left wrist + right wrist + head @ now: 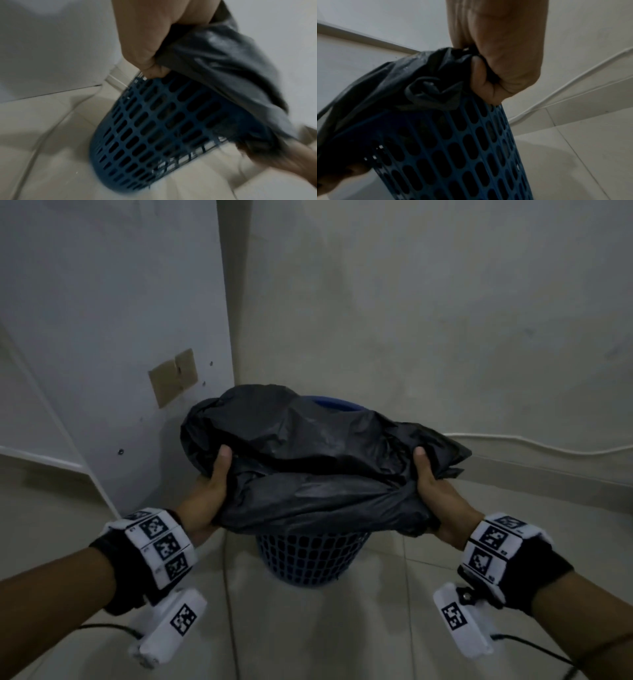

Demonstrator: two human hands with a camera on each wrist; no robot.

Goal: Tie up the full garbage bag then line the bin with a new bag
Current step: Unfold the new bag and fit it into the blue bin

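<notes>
So I've got the black garbage bag (308, 460) bunched up right over the blue slotted bin (313, 556), one hand on each end. My left hand (209, 494) grips the left edge, thumb lying on top of the plastic and the other fingers (150, 67) curled underneath, just above the bin's rim. My right hand (433, 491) does the same on the right edge: thumb on top, fingers (481, 81) wrapped round a twisted wad of bag. The far rim of the bin peeks out behind the plastic.

Room-wise it's tight at the back. The bin sits in a corner, with a white panel (113, 337) close on its left and the wall (445, 320) behind. A white cable (534, 445) runs along the wall base on the right. The tiled floor (342, 628) on my side is open.
</notes>
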